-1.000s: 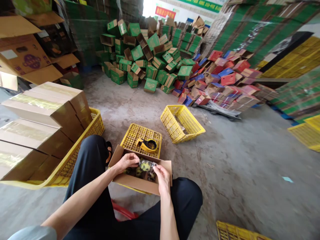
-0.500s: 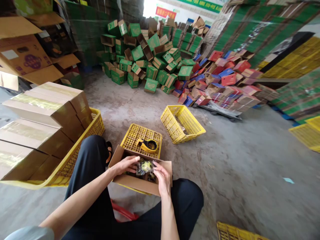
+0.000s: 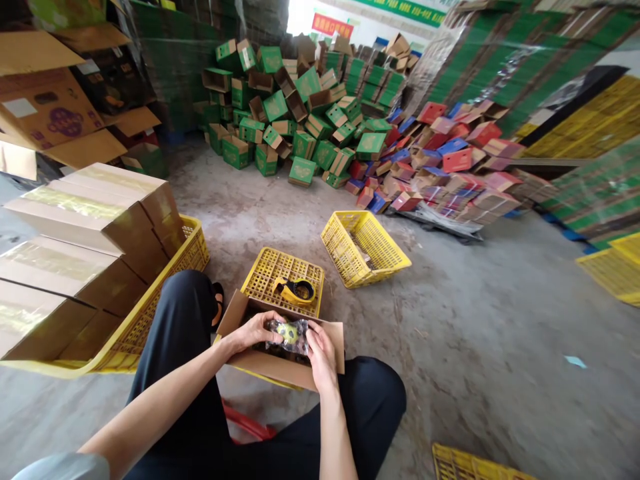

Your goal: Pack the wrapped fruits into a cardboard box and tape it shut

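Note:
Between my hands is a clear plastic packet (image 3: 289,335) with something yellow-green and dark inside; I cannot make out its kind. My left hand (image 3: 255,331) pinches the packet's left end, and my right hand (image 3: 320,352) grips its right end. They hold it just over an open cardboard box (image 3: 273,367), whose dark contents are mostly hidden by my hands. The box rests on a yellow upturned crate (image 3: 260,270) in front of my knees. Beyond the box, a yellow tape dispenser (image 3: 295,291) lies on the crate.
At my left, a large yellow crate (image 3: 195,248) holds several taped cardboard boxes (image 3: 95,200). Another yellow basket (image 3: 367,247) stands ahead on the floor. Farther off are heaps of green boxes (image 3: 300,127) and red and blue boxes (image 3: 450,160). A yellow crate edge (image 3: 475,465) shows at bottom right.
The packet has turned and shifted slightly in my hands, showing more of its yellow-green part. My left fingers have curled in onto its end, where they were straighter before.

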Motion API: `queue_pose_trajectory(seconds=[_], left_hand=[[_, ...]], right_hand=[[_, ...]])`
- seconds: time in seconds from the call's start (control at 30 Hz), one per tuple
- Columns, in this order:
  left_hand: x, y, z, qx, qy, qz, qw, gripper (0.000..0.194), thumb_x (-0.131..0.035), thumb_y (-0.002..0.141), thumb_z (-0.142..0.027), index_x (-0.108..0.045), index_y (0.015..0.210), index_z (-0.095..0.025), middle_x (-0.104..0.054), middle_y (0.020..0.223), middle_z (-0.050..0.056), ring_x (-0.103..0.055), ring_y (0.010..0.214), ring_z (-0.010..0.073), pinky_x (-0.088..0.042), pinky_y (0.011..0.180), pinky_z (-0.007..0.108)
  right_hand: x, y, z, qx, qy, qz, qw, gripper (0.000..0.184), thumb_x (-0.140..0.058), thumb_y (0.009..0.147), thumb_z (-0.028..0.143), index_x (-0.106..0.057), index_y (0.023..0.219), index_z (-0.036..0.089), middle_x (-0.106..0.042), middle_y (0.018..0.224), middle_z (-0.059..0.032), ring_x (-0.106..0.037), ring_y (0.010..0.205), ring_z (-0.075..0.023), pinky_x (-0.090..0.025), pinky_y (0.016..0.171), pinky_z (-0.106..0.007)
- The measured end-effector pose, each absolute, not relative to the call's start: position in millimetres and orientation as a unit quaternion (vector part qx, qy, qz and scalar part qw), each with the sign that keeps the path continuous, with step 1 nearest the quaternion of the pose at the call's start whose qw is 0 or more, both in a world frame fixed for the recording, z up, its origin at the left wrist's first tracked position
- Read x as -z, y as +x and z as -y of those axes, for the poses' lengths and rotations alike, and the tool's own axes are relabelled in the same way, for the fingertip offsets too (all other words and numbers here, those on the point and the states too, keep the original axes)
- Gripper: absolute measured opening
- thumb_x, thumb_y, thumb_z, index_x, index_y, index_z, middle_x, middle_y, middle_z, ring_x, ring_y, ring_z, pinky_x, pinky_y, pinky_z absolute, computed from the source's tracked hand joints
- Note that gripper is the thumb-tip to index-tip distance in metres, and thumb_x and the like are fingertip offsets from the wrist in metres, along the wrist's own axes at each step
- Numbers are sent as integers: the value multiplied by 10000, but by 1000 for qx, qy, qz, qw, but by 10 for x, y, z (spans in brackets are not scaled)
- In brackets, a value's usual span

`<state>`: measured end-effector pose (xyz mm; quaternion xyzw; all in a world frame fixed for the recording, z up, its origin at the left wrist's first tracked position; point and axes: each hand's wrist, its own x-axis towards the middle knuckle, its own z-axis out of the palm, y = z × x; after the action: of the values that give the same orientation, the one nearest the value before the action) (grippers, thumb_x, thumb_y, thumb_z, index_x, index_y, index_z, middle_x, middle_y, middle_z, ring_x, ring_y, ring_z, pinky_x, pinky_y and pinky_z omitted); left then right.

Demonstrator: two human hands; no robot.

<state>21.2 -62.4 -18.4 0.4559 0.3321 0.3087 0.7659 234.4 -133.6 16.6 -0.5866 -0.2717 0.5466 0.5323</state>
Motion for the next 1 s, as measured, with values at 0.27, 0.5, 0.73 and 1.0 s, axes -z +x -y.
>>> queue_pose_trajectory(seconds=[0.27, 0.5, 0.73, 1.0], left_hand=[[177, 250, 645, -318, 486, -325, 746, 670, -970, 596, -289, -693, 1197, -189, -713, 1081, 66, -642, 1008, 227, -464, 936, 322], [217, 230, 662, -291, 396, -368, 789, 699, -884, 721, -515, -668, 1308, -203, -633, 1384, 144, -584, 1281, 309, -506, 1001, 375], [178, 231, 681, -225, 295, -393, 841, 747, -785, 736, -701, -677, 1260, -179, -694, 1265, 176, -746, 974, 294, -584, 873, 405], [194, 223, 647, -312, 311, -346, 828, 594, -986, 599, -356, -692, 1073, -151, -708, 1059, 96, -696, 841, 172, -550, 798, 305]], right_hand=[[-51, 2393, 1326, -531, -603, 322, 500, 503, -886, 631, 600, -780, 943, 220, -795, 932, -75, -724, 926, -304, -571, 805, -376], [-133, 2426, 1339, -487, -616, 337, 520, 391, -876, 644, 546, -768, 821, 215, -765, 813, -37, -694, 803, -240, -533, 755, -319], [-171, 2384, 1354, -492, -603, 345, 524, 330, -858, 657, 514, -780, 806, 230, -791, 928, -64, -712, 978, -290, -530, 895, -371], [-104, 2407, 1331, -495, -584, 360, 532, 217, -845, 661, 425, -756, 701, 232, -746, 1212, -96, -594, 1275, -335, -484, 1030, -420]])
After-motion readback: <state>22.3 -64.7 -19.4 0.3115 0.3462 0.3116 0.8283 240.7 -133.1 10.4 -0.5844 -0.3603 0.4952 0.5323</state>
